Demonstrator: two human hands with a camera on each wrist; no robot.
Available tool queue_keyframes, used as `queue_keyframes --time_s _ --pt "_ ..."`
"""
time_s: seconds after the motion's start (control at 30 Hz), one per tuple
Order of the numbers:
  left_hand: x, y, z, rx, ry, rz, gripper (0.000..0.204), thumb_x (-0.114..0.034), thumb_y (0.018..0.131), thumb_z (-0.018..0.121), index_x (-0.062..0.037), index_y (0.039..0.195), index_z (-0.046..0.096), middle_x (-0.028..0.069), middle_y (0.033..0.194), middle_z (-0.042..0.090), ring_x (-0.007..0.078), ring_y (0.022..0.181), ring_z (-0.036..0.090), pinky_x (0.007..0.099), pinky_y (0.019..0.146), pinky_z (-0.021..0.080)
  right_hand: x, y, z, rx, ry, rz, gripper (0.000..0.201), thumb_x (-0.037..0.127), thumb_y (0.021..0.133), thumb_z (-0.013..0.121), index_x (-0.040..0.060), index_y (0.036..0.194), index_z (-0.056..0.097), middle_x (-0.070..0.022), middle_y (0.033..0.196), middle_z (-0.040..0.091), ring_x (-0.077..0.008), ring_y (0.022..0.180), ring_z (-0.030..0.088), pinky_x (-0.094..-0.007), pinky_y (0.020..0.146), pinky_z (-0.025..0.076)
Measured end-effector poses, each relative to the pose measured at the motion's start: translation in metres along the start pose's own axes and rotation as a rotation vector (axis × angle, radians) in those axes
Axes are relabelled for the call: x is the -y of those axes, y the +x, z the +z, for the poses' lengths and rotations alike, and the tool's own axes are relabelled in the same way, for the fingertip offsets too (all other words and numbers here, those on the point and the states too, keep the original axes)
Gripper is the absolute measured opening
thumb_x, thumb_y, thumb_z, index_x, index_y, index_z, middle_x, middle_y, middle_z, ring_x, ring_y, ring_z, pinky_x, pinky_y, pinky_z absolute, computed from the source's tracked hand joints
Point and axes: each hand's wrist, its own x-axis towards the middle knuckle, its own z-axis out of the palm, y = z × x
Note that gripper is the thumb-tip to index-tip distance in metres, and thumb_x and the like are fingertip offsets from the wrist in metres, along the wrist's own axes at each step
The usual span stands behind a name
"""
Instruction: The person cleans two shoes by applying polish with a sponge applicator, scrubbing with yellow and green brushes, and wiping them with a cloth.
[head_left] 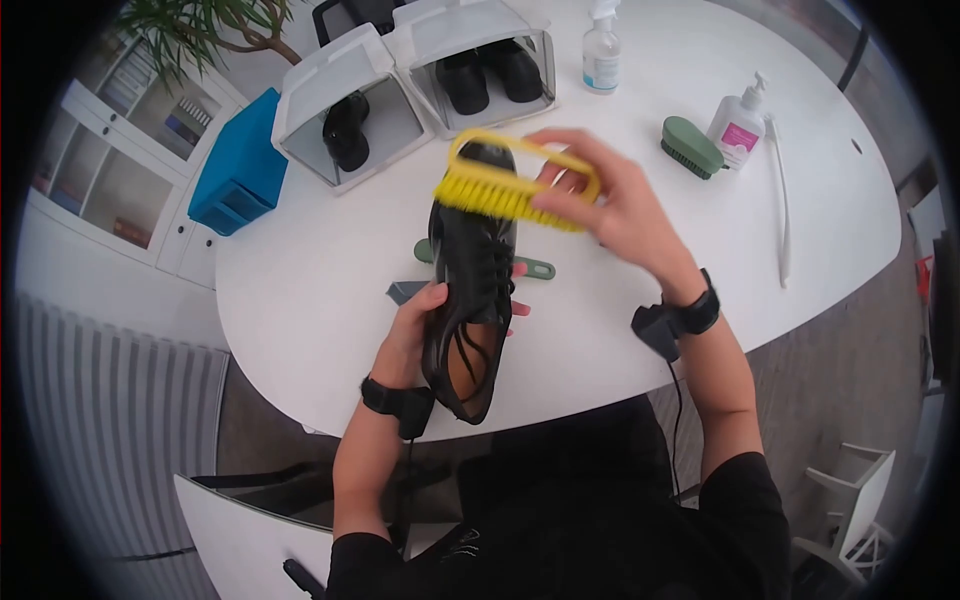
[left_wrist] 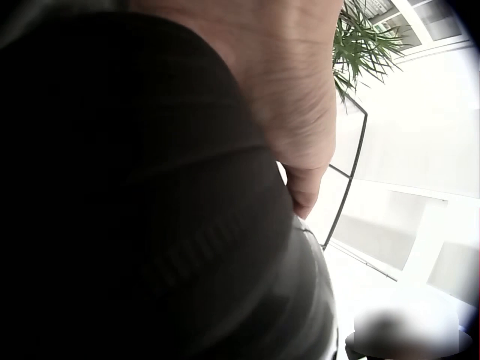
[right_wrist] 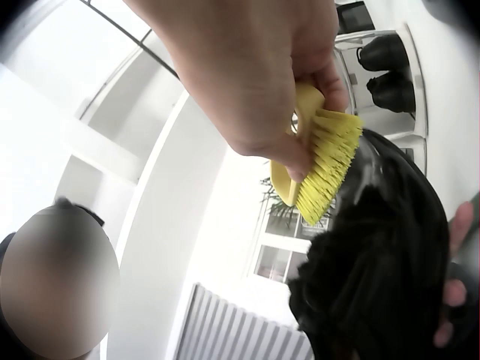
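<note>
My left hand [head_left: 408, 318] holds a black lace-up shoe [head_left: 458, 265] over the table's near part, thumb on one side and fingertips showing past the other. The shoe's toe points away from me and its tan insole shows at the near end. In the left wrist view the shoe's dark underside [left_wrist: 135, 172] fills much of the picture. My right hand [head_left: 625, 205] grips a yellow scrub brush [head_left: 480, 195] by its looped handle. In the right wrist view the yellow bristles [right_wrist: 328, 161] are right at the shoe's toe, facing it.
A green-handled tool [head_left: 540, 270] and a grey piece [head_left: 403, 291] lie beneath the shoe on the white table [head_left: 320, 330]. Two shoe boxes [head_left: 335, 85] with black shoes stand behind, beside a blue box [head_left: 240, 165]. Rightward are a spray bottle [head_left: 601, 60], green brush [head_left: 688, 145], pump bottle [head_left: 738, 130] and white stick [head_left: 783, 215].
</note>
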Motion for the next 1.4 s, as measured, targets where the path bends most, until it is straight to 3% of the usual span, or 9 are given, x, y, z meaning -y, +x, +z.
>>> queue_keyframes --time_s 0.13,0.2,0.4,0.63,0.73,0.93,1.1,1.27,1.4 --pt "0.008 -0.004 0.008 -0.034 -0.108 -0.013 0.097 -0.055 0.093 0.071 0.0019 0.161 0.032 0.0250 0.154 0.051 0.0430 0.128 0.063 0.0453 0.101 0.059 0.006 -0.004 0.015 0.090 -0.038 -0.092 0.051 0.017 0.092 0.082 0.0128 0.140 0.065 -0.0054 0.097 0.073 -0.0167 0.081 0.066 -0.0324 0.076 0.056" --pt "0.013 -0.003 0.004 -0.027 0.053 0.031 0.108 -0.067 0.090 0.070 0.0028 0.162 0.030 0.0298 0.159 0.045 0.0419 0.124 0.065 0.0410 0.091 0.063 0.005 -0.004 0.016 0.073 -0.103 -0.176 0.052 0.017 0.091 0.082 0.0124 0.139 0.065 -0.0065 0.097 0.073 -0.0182 0.084 0.066 -0.0347 0.077 0.056" --pt "0.011 -0.001 0.002 0.017 0.061 -0.053 0.106 -0.062 0.090 0.072 0.0066 0.160 0.032 0.0300 0.158 0.045 0.0324 0.110 0.069 0.0376 0.088 0.064 -0.009 0.005 0.004 -0.192 -0.196 -0.029 0.047 0.017 0.092 0.081 0.0105 0.137 0.065 -0.0098 0.095 0.074 -0.0188 0.076 0.069 -0.0321 0.073 0.057" --pt "0.006 0.001 0.001 0.061 -0.014 -0.058 0.096 -0.052 0.092 0.074 0.0041 0.160 0.034 0.0281 0.155 0.050 0.0322 0.112 0.070 0.0381 0.088 0.063 -0.042 0.011 -0.017 -0.299 -0.333 0.201 0.046 0.018 0.094 0.080 0.0072 0.136 0.064 -0.0097 0.092 0.075 -0.0167 0.075 0.070 -0.0298 0.068 0.057" --pt "0.009 0.000 0.005 0.045 -0.023 0.001 0.097 -0.058 0.095 0.066 0.0037 0.162 0.033 0.0287 0.156 0.049 0.0352 0.115 0.069 0.0403 0.090 0.063 -0.028 0.005 -0.016 -0.311 -0.115 0.078 0.046 0.020 0.094 0.081 0.0062 0.134 0.065 -0.0081 0.093 0.075 -0.0153 0.078 0.070 -0.0281 0.070 0.055" --pt "0.009 0.006 -0.005 0.032 -0.077 0.039 0.096 -0.065 0.098 0.053 0.0022 0.163 0.032 0.0280 0.157 0.048 0.0439 0.122 0.065 0.0498 0.097 0.060 -0.004 -0.009 0.018 0.043 0.060 0.030 0.049 0.021 0.093 0.082 0.0076 0.137 0.063 -0.0049 0.092 0.074 -0.0140 0.080 0.070 -0.0268 0.073 0.053" --pt "0.009 0.003 -0.008 0.013 -0.022 0.035 0.095 -0.064 0.097 0.054 0.0031 0.161 0.034 0.0260 0.159 0.047 0.0412 0.119 0.066 0.0487 0.094 0.061 -0.007 -0.005 0.018 0.050 -0.006 0.014 0.050 0.020 0.093 0.082 0.0085 0.138 0.061 -0.0057 0.091 0.074 -0.0156 0.079 0.070 -0.0297 0.073 0.054" --pt "0.009 0.004 -0.009 0.077 -0.069 -0.009 0.096 -0.061 0.094 0.057 0.0052 0.160 0.036 0.0255 0.159 0.046 0.0366 0.109 0.069 0.0432 0.085 0.064 -0.023 0.007 0.010 -0.231 -0.133 -0.002 0.048 0.019 0.093 0.082 0.0080 0.135 0.062 -0.0081 0.092 0.074 -0.0167 0.073 0.070 -0.0338 0.070 0.058" --pt "0.012 0.005 -0.012 0.098 -0.129 -0.011 0.100 -0.064 0.091 0.058 0.0056 0.160 0.036 0.0279 0.160 0.044 0.0377 0.106 0.070 0.0426 0.080 0.065 -0.047 0.019 -0.009 -0.269 -0.318 0.121 0.046 0.019 0.094 0.081 0.0065 0.133 0.062 -0.0102 0.092 0.075 -0.0171 0.072 0.070 -0.0315 0.069 0.058"
